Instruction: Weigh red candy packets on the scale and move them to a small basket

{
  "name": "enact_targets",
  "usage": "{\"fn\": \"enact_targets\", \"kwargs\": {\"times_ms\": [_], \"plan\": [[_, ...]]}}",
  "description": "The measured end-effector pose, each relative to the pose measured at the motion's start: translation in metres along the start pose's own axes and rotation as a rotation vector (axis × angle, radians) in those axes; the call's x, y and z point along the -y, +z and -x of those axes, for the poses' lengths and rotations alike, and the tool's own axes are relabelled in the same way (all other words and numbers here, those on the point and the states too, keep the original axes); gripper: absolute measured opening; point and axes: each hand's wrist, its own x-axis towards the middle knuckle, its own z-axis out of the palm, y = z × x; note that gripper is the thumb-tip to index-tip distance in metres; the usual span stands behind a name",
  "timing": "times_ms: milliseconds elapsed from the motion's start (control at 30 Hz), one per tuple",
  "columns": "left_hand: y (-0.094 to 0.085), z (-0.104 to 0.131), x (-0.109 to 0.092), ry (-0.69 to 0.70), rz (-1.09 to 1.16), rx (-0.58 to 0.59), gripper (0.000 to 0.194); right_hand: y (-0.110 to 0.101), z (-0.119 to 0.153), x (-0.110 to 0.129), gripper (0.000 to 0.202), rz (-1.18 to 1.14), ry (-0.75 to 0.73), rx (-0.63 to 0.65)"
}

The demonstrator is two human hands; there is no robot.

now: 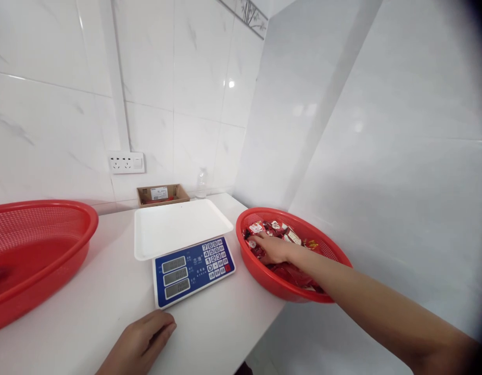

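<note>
My right hand reaches into the red basket on the right, its fingers among red and white wrapped packets. The fingertips are partly hidden there, so I cannot see whether a packet is held. My left hand rests on the white table near its front edge, fingers curled together with nothing visible in them. Just beyond it stands a blue and white scale with a bare white tray; its lowest display reads 0.00.
Another red basket stands at the left edge of the table. At the back, by the tiled wall, are an open cardboard box with red items and a clear plastic bottle. A grey-white wall rises behind the right basket.
</note>
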Motion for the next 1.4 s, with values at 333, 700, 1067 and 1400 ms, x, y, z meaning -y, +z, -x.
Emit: {"fn": "enact_targets", "kwargs": {"times_ms": [333,700,1067,1400], "plan": [[0.004,-0.002,0.006,-0.009,0.02,-0.011,0.025,0.002,-0.007,-0.003,0.054,-0.025,-0.18,-0.007],[0.001,-0.001,0.001,-0.011,0.024,-0.016,0.025,-0.005,-0.008,-0.006,0.018,-0.054,-0.16,-0.034],[0.003,-0.001,0.003,-0.019,0.012,-0.021,0.024,-0.034,-0.003,-0.027,0.025,-0.117,0.005,-0.418],[0.0,0.0,-0.007,0.025,-0.038,-0.096,0.022,-0.087,-0.046,0.043,0.024,-0.424,-0.071,-0.667]]}}
